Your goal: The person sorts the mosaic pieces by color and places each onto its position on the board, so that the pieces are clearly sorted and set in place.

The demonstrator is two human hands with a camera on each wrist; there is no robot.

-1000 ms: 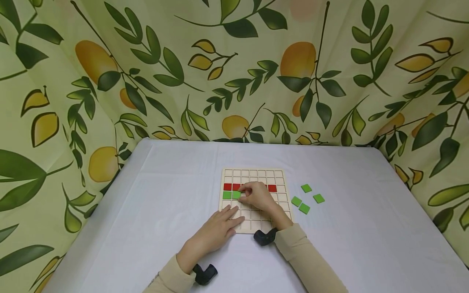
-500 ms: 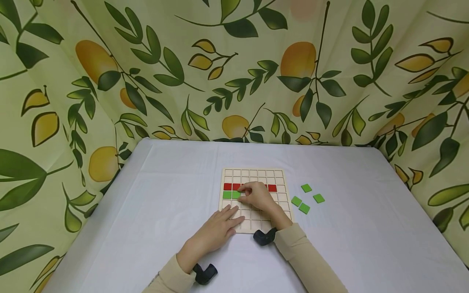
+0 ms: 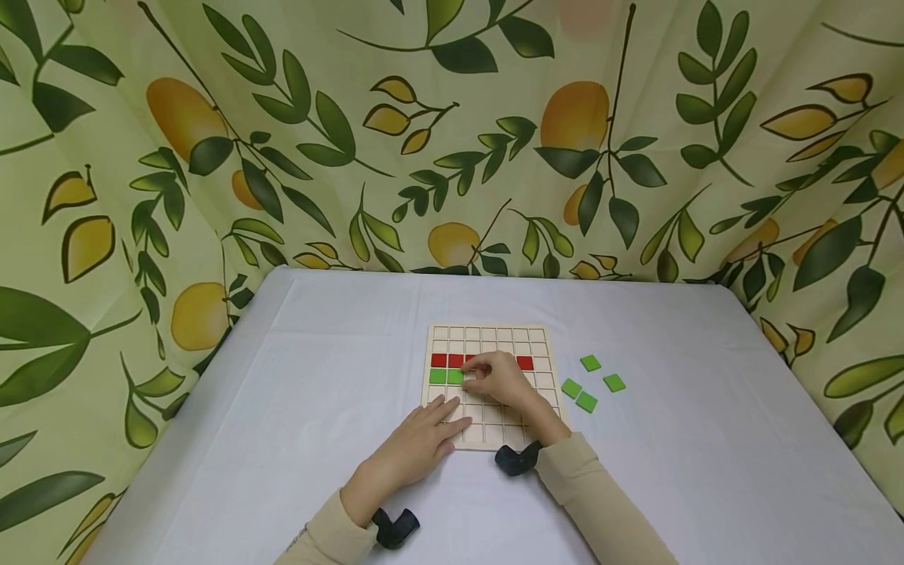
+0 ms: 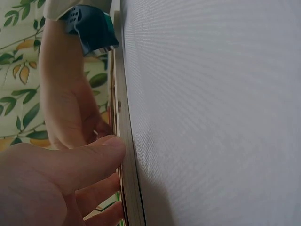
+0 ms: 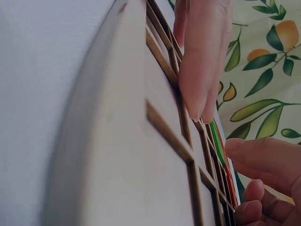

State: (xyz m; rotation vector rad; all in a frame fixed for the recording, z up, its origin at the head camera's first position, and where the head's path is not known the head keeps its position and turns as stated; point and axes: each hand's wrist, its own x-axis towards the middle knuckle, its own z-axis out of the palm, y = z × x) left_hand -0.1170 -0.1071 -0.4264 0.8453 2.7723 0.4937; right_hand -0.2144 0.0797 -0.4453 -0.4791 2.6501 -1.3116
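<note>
A square wooden board with a grid of shallow cells lies flat on the table. Two green tiles, the right one a green tile, sit side by side below a row of red tiles. My right hand is over the board, its index fingertip and thumb apart at the right edge of that green tile; the hand covers part of the red row. Fingers spread, my left hand rests on the board's lower left corner. In the left wrist view the left thumb lies against the board's edge.
Several loose green tiles lie on the white-clothed table, right of the board. Each wrist bears a black camera mount. A leaf-and-fruit patterned curtain hangs behind and at both sides.
My right hand and forearm have shifted slightly to the right, uncovering a bit more of the red row. The left hand and loose tiles stay put.
</note>
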